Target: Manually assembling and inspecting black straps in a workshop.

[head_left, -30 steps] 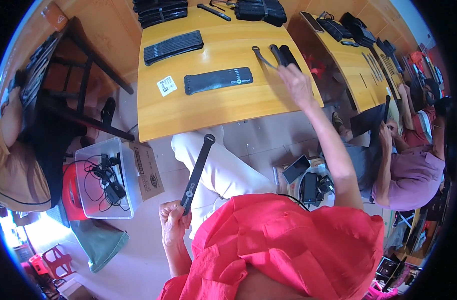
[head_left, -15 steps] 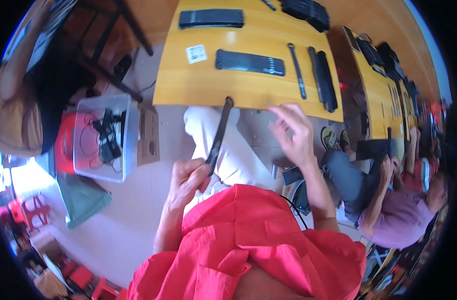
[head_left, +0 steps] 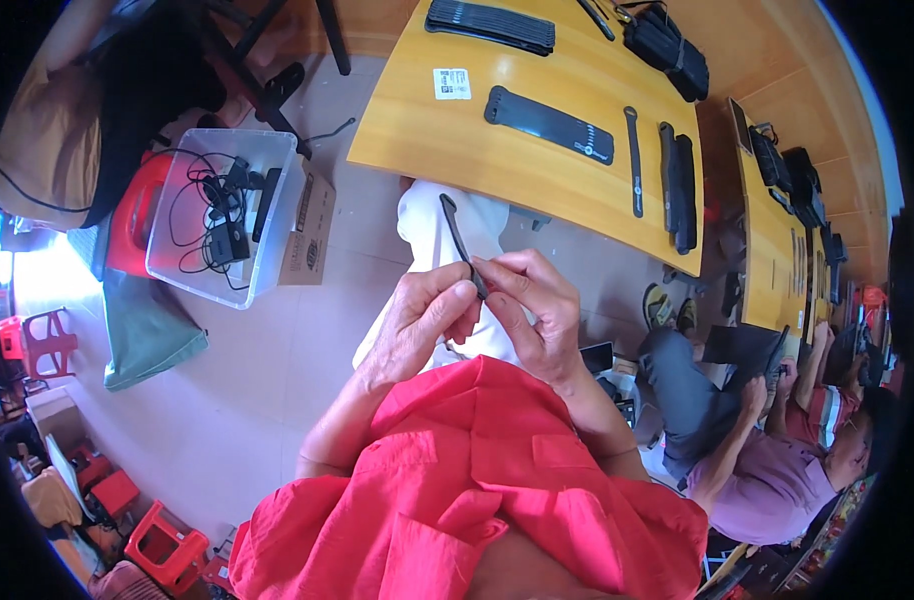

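A narrow black strap (head_left: 454, 228) with a rounded upper end points up from my hands, above my light trousers. My left hand (head_left: 422, 315) is closed on its lower part, thumb pressed against the fingers. The fingertips of my right hand (head_left: 537, 310) pinch the strap's lower end beside the left thumb; that end is mostly hidden by the fingers. Ahead on the yellow table (head_left: 407, 140) lies a flat stack of black straps (head_left: 549, 125). To its right are a single black strap (head_left: 634, 162) and a pair of dark strap bundles (head_left: 679, 188).
Farther back on the table are another strap stack (head_left: 489, 25), a white label (head_left: 452, 84) and a black bundle (head_left: 667, 55). A clear plastic bin (head_left: 202, 285) with cables stands at left beside a cardboard box (head_left: 309, 235). Co-workers sit at right; another person is at left.
My right hand has come down and left to meet my left hand and now grips the strap's lower end. The view has shifted, so the table appears farther right.
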Tool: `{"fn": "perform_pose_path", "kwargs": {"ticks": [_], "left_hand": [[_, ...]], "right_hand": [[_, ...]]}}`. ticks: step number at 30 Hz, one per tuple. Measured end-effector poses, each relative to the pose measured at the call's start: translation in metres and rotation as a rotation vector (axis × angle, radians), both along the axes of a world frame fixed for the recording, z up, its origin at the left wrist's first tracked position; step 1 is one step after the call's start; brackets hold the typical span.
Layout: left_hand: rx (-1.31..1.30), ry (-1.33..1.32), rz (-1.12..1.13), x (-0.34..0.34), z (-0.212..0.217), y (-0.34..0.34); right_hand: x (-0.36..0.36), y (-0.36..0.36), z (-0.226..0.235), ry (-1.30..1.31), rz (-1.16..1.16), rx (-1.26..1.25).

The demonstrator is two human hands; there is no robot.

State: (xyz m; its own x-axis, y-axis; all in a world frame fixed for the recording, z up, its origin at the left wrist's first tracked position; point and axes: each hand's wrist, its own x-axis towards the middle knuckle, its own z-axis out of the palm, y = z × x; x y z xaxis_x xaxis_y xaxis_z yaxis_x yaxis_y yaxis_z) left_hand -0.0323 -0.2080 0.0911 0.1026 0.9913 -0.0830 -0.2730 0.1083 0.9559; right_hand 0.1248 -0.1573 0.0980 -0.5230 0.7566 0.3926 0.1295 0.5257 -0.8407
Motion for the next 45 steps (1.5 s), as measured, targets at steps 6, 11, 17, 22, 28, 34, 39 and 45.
{"fn": "perform_pose_path", "kwargs": {"ticks": [6, 11, 17, 22, 28, 34, 39, 45], "left_hand": [[0.007, 0.036, -0.03, 0.0, 0.002, 0.001], [-0.004, 0.041, -0.046, 0.001, 0.004, 0.002], [0.029, 0.088, -0.051, 0.004, 0.004, 0.004], [0.03, 0.168, -0.049, 0.005, 0.007, 0.006], [0.101, 0.376, -0.008, 0.01, 0.018, 0.011], [0.22, 0.51, 0.054, 0.016, 0.024, 0.015], [0.177, 0.476, 0.107, 0.018, 0.025, 0.015], [0.156, 0.376, 0.153, 0.023, 0.025, 0.017]], "right_hand": [[0.001, 0.001, 0.0, 0.01, -0.01, -0.001], [0.003, 0.003, -0.001, 0.007, -0.003, -0.041], [0.005, 0.005, -0.005, 0.05, 0.014, -0.129], [0.005, 0.006, -0.004, 0.075, 0.017, -0.147], [0.005, 0.01, 0.002, 0.091, -0.015, -0.119], [0.01, 0.016, 0.005, 0.088, 0.002, -0.12], [0.01, 0.017, 0.002, 0.148, 0.052, -0.144], [0.01, 0.017, 0.0, 0.149, 0.022, -0.103]]}}
